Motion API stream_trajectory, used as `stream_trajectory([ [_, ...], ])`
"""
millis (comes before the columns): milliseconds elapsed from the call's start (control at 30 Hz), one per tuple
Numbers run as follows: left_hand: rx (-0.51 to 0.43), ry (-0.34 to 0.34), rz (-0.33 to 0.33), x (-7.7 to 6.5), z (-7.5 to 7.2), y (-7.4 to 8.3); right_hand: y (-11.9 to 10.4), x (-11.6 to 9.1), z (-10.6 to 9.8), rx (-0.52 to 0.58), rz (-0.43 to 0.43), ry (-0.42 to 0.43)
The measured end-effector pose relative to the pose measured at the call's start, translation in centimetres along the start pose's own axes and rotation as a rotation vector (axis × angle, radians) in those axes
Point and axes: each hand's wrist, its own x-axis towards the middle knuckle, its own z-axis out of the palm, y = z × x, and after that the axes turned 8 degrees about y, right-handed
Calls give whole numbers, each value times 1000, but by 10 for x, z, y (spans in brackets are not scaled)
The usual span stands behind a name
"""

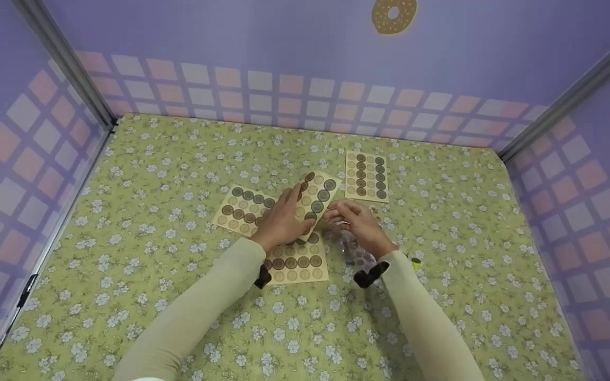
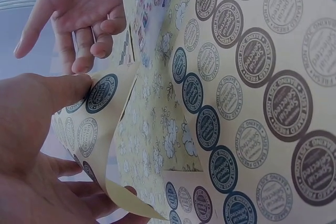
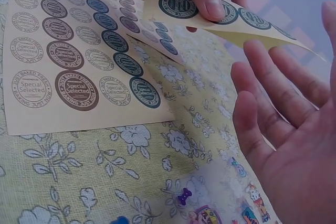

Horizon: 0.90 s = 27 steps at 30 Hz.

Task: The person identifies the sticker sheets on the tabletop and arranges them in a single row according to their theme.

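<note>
My left hand [image 1: 279,222] holds a cream sheet of round stickers [image 1: 316,194] raised at a tilt, its thumb on the printed face and fingers behind. The left wrist view shows this sheet [image 2: 79,135] bending between thumb and fingers. My right hand [image 1: 362,225] is beside the sheet's right edge, palm up with fingers loosely bent; in the right wrist view nothing lies in it. Two similar sticker sheets lie under the left hand, one to the left [image 1: 239,205] and one nearer me [image 1: 297,272], both partly covered.
Another sticker sheet [image 1: 366,175] lies farther back to the right. Clear plastic with small colourful pictures [image 3: 207,205] lies below the right hand. A small yellow and dark item [image 1: 416,263] is by the right sleeve. Purple walls [image 1: 305,42] enclose the flowered cloth [image 1: 141,238].
</note>
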Motion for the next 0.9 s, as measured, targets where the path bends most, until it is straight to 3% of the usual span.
stream_trajectory([
  [167, 16, -6, 31, 8, 3, 7, -2, -2, -1, 39, 0, 12],
  [300, 16, -2, 54, 8, 8, 7, -2, -2, -1, 17, -19, 70],
  [533, -89, 4, 62, 8, 8, 5, -2, 2, -4, -30, -36, 175],
  [900, -201, 79, 126, 10, 11, -1, 2, 2, -7, -23, 55, 330],
])
